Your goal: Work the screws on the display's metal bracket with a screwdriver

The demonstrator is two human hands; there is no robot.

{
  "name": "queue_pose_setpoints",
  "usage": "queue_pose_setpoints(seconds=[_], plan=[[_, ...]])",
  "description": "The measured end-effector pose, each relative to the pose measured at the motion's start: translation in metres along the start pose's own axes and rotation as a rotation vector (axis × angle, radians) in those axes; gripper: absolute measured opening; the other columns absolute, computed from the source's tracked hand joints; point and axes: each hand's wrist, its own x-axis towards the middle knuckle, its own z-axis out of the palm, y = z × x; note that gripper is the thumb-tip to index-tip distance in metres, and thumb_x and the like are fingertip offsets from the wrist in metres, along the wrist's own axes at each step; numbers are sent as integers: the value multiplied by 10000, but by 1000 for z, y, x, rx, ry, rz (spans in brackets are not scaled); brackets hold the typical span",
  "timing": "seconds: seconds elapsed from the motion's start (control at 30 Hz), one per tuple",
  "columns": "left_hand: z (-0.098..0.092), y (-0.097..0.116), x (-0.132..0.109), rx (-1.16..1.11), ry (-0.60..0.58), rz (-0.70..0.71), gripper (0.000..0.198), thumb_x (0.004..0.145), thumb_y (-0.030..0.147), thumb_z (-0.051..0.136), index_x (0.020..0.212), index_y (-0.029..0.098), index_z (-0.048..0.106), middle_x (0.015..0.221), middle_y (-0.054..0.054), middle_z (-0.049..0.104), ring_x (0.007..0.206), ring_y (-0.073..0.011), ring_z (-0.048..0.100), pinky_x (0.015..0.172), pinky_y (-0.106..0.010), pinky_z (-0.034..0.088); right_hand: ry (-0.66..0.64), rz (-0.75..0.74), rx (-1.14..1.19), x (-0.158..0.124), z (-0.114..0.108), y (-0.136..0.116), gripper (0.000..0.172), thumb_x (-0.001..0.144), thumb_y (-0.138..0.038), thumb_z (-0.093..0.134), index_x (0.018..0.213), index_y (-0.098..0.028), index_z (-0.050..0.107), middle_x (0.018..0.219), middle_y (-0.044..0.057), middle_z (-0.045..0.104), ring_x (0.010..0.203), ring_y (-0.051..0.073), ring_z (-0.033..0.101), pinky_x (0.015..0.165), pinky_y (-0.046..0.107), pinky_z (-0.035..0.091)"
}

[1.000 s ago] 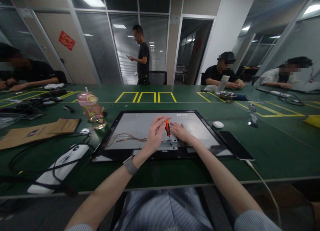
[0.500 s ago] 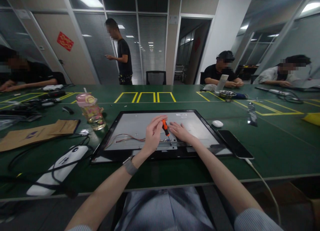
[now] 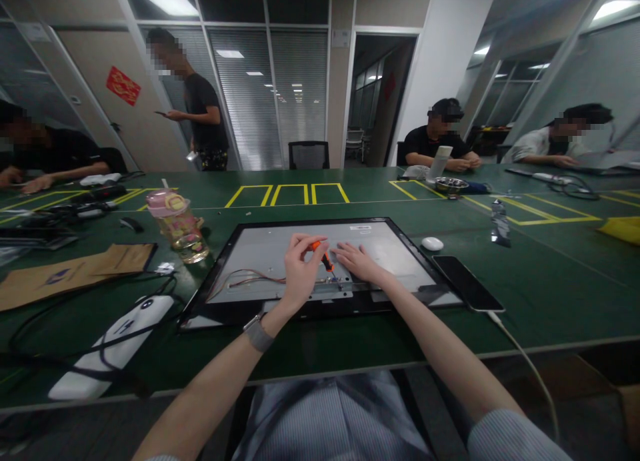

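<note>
My left hand (image 3: pixel 301 268) is closed on the orange and black handle of a screwdriver (image 3: pixel 327 262), its fingers pinching the upper end. The screwdriver leans to the left, and its tip reaches down to small parts on a metal strip (image 3: pixel 330 286) near the panel's front edge. That strip belongs to a flat display panel (image 3: pixel 260 246) with a grey metal back and black frame, lying on the table. Thin coloured wires (image 3: pixel 245 274) run left from the strip. My right hand (image 3: pixel 361 262) lies flat on the metal back with its fingers stretched out, just right of the screwdriver.
On the left are a pink-lidded bottle (image 3: pixel 177 228), a paper bag (image 3: pixel 75 274) and a white power strip (image 3: pixel 113 351) with black cables. A phone (image 3: pixel 467 282) on a white cable and a white case (image 3: pixel 433 244) lie right. Several people are across the table.
The screwdriver leans further left, its handle tipped over with my left hand. My right hand stays on the panel. The standing person has moved left.
</note>
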Motion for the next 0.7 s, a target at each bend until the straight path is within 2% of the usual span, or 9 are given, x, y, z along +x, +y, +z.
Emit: queue_pose_setpoints(seconds=[0.13, 0.23, 0.33, 0.43, 0.57, 0.7], plan=[[-1, 3, -2, -82, -98, 17, 242, 905, 279, 507, 1079, 196, 654, 944, -52, 593, 874, -145, 584, 829, -283, 472, -1, 1, -2, 0, 0, 0, 469, 992, -365, 223, 1409, -245, 399, 1525, 90, 298, 1417, 293, 209, 1092, 605, 151], [-1, 0, -3, -160, -160, 15, 281, 938, 276, 429, 1107, 200, 640, 987, -66, 626, 945, -167, 591, 887, -317, 458, -14, 0, -10, 1, 1, 1, 476, 990, -374, 207, 1416, -259, 384, 1532, 81, 283, 1420, 286, 201, 1091, 607, 152], [-1, -3, -2, -118, -135, 10, 247, 894, 320, 526, 1058, 219, 680, 1016, -61, 583, 951, -162, 568, 854, -282, 463, -15, 6, -10, 2, 2, 2, 477, 990, -381, 205, 1422, -269, 374, 1535, 74, 276, 1421, 282, 199, 1095, 601, 150], [-1, -2, -1, -39, -75, 10, 227, 858, 341, 586, 1014, 227, 705, 945, -42, 530, 873, -140, 547, 789, -246, 464, -10, 4, -6, 2, 2, 3, 478, 992, -386, 204, 1427, -272, 367, 1535, 73, 276, 1421, 284, 197, 1098, 596, 145], [-1, 3, -2, -7, -73, 41, 243, 909, 292, 506, 1068, 214, 671, 957, -49, 563, 904, -145, 560, 830, -262, 456, -6, 1, 1, 1, 1, 2, 474, 993, -379, 209, 1421, -262, 378, 1531, 83, 284, 1420, 290, 197, 1095, 600, 142], [-1, 4, -3, -110, -128, 19, 284, 941, 269, 422, 1125, 193, 624, 990, -64, 638, 942, -162, 604, 892, -309, 456, -7, -2, -4, 1, 1, 2, 469, 995, -375, 214, 1417, -260, 382, 1534, 81, 277, 1422, 285, 194, 1100, 590, 136]])
